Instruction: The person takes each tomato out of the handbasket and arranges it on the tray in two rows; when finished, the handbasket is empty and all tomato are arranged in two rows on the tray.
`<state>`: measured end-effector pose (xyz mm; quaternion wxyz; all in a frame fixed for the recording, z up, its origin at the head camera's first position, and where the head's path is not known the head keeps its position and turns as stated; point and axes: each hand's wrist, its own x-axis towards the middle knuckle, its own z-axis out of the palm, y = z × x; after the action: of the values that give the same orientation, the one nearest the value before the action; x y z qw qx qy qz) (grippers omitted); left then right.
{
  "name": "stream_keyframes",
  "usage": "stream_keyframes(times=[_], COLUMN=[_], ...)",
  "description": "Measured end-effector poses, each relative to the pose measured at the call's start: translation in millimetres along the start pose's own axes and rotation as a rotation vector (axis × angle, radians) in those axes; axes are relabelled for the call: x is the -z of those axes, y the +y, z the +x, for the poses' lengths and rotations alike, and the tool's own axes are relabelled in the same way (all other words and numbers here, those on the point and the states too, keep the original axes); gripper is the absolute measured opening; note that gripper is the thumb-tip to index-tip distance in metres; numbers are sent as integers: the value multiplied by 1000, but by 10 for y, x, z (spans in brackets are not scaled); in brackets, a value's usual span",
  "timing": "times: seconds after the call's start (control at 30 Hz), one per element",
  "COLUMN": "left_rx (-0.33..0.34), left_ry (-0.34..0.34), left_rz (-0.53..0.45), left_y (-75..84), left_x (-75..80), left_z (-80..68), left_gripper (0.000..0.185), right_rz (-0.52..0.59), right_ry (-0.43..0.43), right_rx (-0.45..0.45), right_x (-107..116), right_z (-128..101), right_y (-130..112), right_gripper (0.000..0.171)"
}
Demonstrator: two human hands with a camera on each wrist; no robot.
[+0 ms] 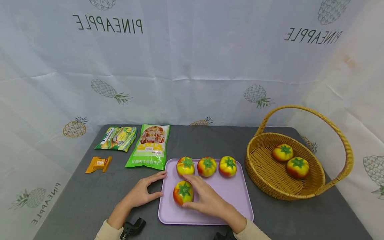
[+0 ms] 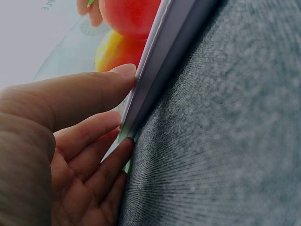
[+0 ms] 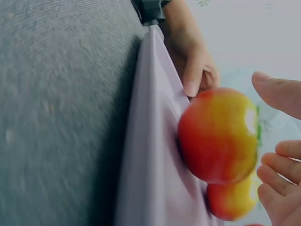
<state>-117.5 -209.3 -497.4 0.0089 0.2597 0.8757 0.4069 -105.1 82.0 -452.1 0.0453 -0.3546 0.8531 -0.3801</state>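
A lilac tray [image 1: 222,208] lies on the dark table, with three red-and-yellow, persimmon-like fruits [image 1: 207,166] with green star-shaped tops in a row along its far side. Nearer the front left, one more such fruit [image 1: 180,199] rests on the tray. My right hand [image 1: 210,200] reaches over it, thumb and fingers spread about its right side. In the right wrist view, a gap shows between the fingers and this fruit [image 3: 218,136]. My left hand [image 1: 141,193] is at the tray's left edge, its thumb [image 2: 94,94] and fingertips right at the rim.
At the right stands a wicker basket [image 1: 264,183] with a tall handle and two similar fruits inside. Back left lie a green-and-white food packet [image 1: 148,155], a smaller green packet [image 1: 118,138] and an orange-wrapped snack [image 1: 98,164]. A pineapple-print curtain [image 1: 186,66] hangs behind the table.
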Motion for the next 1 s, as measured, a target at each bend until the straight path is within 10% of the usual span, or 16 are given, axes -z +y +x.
stream_keyframes(times=[0.77,1.0], left_rx=[27,45], left_ry=[-18,-29], left_rz=[14,-6], left_y=[-5,20], left_x=[1,9], left_z=[-5,2], left_gripper=[57,58], right_rz=[-224,-237], right_ry=[524,576], right_rx=[-85,-238], right_x=[1172,1474], right_z=[-691,-909], right_y=[589,749], right_gripper=[75,72])
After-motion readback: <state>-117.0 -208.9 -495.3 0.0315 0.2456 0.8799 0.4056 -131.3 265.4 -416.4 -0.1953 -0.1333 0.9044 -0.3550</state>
